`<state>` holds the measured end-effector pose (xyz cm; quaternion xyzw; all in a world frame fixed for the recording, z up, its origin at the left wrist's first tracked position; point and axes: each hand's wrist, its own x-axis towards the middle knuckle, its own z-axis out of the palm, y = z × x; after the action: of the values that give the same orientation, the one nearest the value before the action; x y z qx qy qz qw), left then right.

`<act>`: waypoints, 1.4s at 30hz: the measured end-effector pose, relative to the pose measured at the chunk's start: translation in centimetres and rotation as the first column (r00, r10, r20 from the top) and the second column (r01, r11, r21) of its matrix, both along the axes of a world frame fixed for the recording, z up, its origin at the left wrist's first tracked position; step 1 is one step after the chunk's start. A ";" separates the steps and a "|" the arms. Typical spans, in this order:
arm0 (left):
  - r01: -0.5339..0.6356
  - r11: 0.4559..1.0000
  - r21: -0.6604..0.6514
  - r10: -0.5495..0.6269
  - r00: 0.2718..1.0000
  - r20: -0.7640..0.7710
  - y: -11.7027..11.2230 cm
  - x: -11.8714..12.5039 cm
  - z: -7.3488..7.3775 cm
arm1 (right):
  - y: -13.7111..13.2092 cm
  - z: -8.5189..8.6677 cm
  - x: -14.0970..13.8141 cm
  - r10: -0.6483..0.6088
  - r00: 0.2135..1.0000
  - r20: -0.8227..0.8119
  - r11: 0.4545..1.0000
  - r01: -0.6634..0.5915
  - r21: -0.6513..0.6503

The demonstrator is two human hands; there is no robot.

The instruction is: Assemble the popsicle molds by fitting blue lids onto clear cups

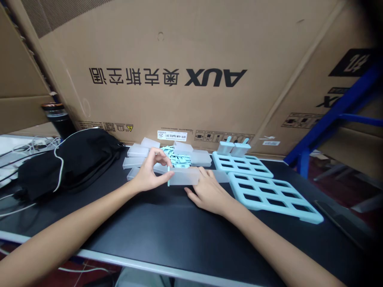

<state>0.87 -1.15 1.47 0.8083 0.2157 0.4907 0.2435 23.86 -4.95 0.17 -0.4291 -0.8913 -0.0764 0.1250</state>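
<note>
A translucent popsicle mold (184, 176) lies sideways between my hands, above the black table. At its left end sits a thin light-blue lid (168, 177), pinched between the thumb and fingers of my left hand (152, 170). My right hand (208, 191) grips the mold's right end, its fingers partly hidden behind it. Just beyond is a pile of light-blue sticks (179, 158), with several more translucent molds around it, such as one at the left (138, 150). Another mold (221, 176) shows just past my right hand.
Two light-blue racks (269, 191) with rectangular slots lie at the right; two lidded molds (240, 149) stand in the farther one. A black bag (72, 159), white cables and a dark bottle (60, 117) are at the left. A large cardboard box (167, 44) walls the back.
</note>
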 end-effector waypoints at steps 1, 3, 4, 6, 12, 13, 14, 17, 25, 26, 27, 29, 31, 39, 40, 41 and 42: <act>0.000 1.000 0.006 0.000 1.000 0.021 0.0 0.1 -0.1 | 0.1 -0.1 -0.1 -0.009 1.000 -0.001 1.000 0.009 0.012; 0.003 1.000 0.030 -0.004 0.999 0.043 -0.2 0.4 -0.4 | 0.4 -0.3 -0.2 -0.021 1.000 -0.006 1.000 0.021 0.016; 0.005 0.999 0.041 -0.007 0.999 0.052 -0.3 0.5 -0.6 | 0.5 -0.4 -0.3 -0.027 1.000 -0.006 1.000 0.027 0.012; 0.009 0.998 0.059 -0.013 0.997 0.076 -0.6 0.8 -0.9 | 0.6 -0.5 -0.3 -0.030 1.000 -0.008 1.000 0.030 0.004; 0.043 0.999 0.031 -0.044 0.998 0.046 -1.2 1.3 -1.5 | 0.6 0.1 -0.2 -0.011 1.000 0.010 1.000 0.011 0.026; 0.050 0.999 0.021 -0.051 0.999 0.019 -1.2 1.3 -1.5 | 0.7 0.1 -0.1 0.000 1.000 0.011 1.000 0.000 0.019; 0.053 0.998 0.017 -0.053 0.999 -0.010 -1.3 1.3 -1.5 | 0.7 0.2 0.0 0.011 1.000 0.011 1.000 -0.011 0.011; 0.058 0.998 0.027 -0.054 0.990 -0.132 -1.4 1.4 -1.5 | 1.0 0.2 0.3 0.042 0.999 0.002 0.999 -0.042 -0.005; 0.011 1.000 0.023 -0.002 0.941 -0.338 -1.1 1.0 -2.6 | 1.0 0.2 1.0 0.038 0.999 -0.033 0.999 -0.038 0.000; 0.007 0.999 0.035 0.006 0.941 -0.339 -1.1 1.0 -2.8 | 0.9 0.2 1.0 0.038 0.999 -0.023 0.999 -0.038 -0.005; 0.012 0.999 0.048 0.005 0.941 -0.339 -1.0 0.9 -2.9 | 0.8 0.2 1.1 0.041 0.999 -0.015 0.999 -0.041 -0.010; 0.030 0.997 0.069 -0.005 0.939 -0.343 -0.9 1.0 -3.0 | 0.8 0.2 1.1 0.055 0.998 -0.003 0.998 -0.055 -0.010; 0.036 0.995 0.090 -0.003 0.938 -0.346 -1.0 1.0 -3.1 | 1.2 0.6 1.1 0.050 0.999 -0.003 0.999 -0.050 0.018; 0.096 0.978 0.184 -0.012 0.912 -0.410 -1.6 1.1 -3.1 | 7.5 2.0 -2.3 0.003 0.978 0.207 0.973 -0.050 0.227; 0.111 0.977 0.180 -0.026 0.908 -0.419 -1.7 1.2 -3.0 | 8.2 1.8 -2.9 0.007 0.970 0.242 0.968 -0.067 0.242; 0.125 0.977 0.173 -0.040 0.903 -0.429 -1.7 1.2 -2.9 | 8.8 1.6 -3.5 0.003 0.964 0.265 0.963 -0.073 0.258; 0.139 0.977 0.162 -0.054 0.895 -0.443 -1.8 1.3 -2.8 | 9.3 1.3 -3.9 -0.007 0.960 0.278 0.960 -0.072 0.271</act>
<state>2.15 -2.92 -1.33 0.9268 0.1767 0.3027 0.1351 19.94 4.31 1.47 -0.3773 -0.8873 -0.2582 0.0598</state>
